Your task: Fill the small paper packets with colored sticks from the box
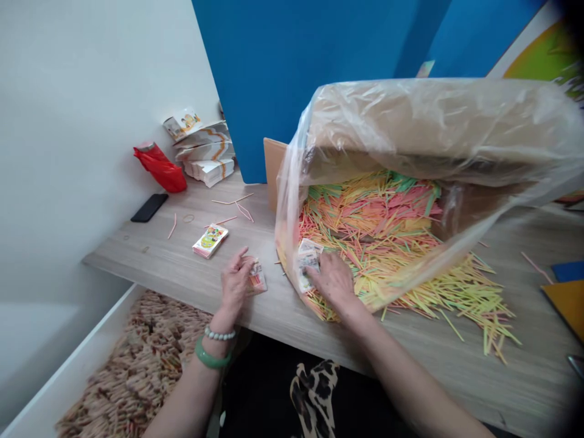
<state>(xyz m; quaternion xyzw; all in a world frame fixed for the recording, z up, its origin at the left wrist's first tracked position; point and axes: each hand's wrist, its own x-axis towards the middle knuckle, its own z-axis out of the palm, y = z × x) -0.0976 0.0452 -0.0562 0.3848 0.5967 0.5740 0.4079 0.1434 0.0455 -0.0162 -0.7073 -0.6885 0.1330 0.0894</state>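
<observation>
My left hand [235, 281] is over the table with its index finger stretched out and its other fingers curled at a small clear packet [258, 278] that shows print and reddish strips. The fingers partly hide how it is gripped. At the mouth of the plastic-lined box, my right hand [336, 278] has its thumb pressed on a small printed packet [307, 267]; another printed piece shows just behind it. Under and around that hand lies a heap of thin coloured sticks [392, 243]. Left of my left hand rests a stack of printed cards [210, 241].
A clear plastic liner [438, 115] drapes the cardboard box [274, 170]. On the table's left stand a phone [149, 207], a red wrapped bundle [160, 168] and stacked white packs [207, 161]. Below the edge, a white-walled drawer or bin [82, 356] holds many small bundles.
</observation>
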